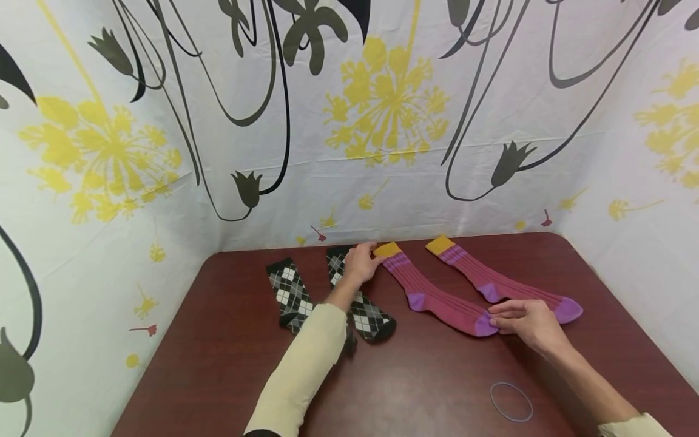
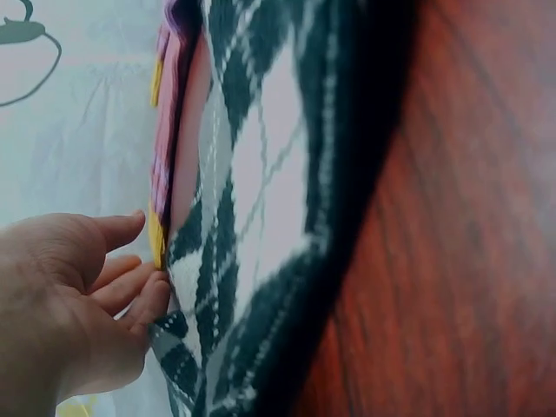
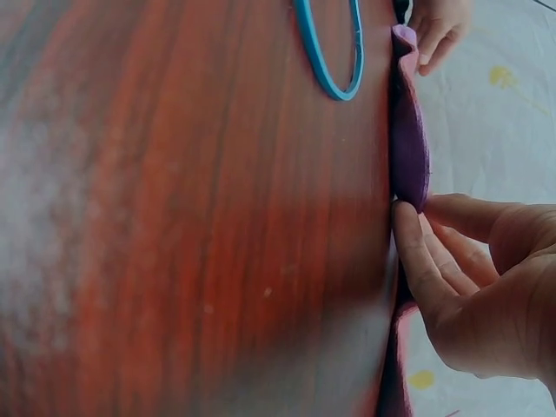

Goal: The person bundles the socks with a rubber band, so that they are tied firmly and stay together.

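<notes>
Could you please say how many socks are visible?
4, left to right: argyle sock; argyle sock partly behind the left hand; pink sock reaching to the right hand; pink sock beyond it.

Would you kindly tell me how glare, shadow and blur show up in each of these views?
Head view: mostly sharp, pale glare on the table, dim shadow beside the right forearm. Left wrist view: the close argyle sock looks soft, its right side very dark. Right wrist view: whitish sheen at the table's left, dark shadow lower down.
</notes>
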Motion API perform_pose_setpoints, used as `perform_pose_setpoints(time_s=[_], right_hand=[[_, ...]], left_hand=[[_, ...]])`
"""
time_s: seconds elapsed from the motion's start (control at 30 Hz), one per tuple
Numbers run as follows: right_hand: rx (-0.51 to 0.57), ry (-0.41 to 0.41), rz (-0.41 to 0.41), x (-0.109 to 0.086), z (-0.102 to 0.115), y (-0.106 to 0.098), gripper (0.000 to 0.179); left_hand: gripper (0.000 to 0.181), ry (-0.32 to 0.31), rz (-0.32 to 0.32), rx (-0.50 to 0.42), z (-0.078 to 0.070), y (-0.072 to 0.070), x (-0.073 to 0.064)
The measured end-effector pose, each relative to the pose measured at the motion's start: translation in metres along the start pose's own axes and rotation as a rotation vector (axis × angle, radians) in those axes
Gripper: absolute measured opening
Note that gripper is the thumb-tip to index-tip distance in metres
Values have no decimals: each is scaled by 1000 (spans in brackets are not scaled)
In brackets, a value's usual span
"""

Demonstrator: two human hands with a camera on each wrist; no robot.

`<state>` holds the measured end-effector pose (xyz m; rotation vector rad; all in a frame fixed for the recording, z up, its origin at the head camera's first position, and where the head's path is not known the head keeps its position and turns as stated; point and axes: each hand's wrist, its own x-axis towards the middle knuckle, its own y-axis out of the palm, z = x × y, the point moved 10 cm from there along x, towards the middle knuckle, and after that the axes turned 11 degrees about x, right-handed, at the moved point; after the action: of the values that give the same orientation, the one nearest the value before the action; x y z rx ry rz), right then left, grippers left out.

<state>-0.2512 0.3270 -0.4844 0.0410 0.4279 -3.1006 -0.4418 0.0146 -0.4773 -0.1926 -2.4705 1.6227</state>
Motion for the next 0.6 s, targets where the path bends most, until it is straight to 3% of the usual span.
perform_pose_setpoints(time_s=[0.27, 0.6], right_hand=[[17, 11, -6, 1, -4, 0, 25], [1, 68, -6, 0, -8, -2, 26]], left_hand=[[34, -7, 1, -25, 10, 2, 11], [16, -49, -34, -80, 14, -2, 12]])
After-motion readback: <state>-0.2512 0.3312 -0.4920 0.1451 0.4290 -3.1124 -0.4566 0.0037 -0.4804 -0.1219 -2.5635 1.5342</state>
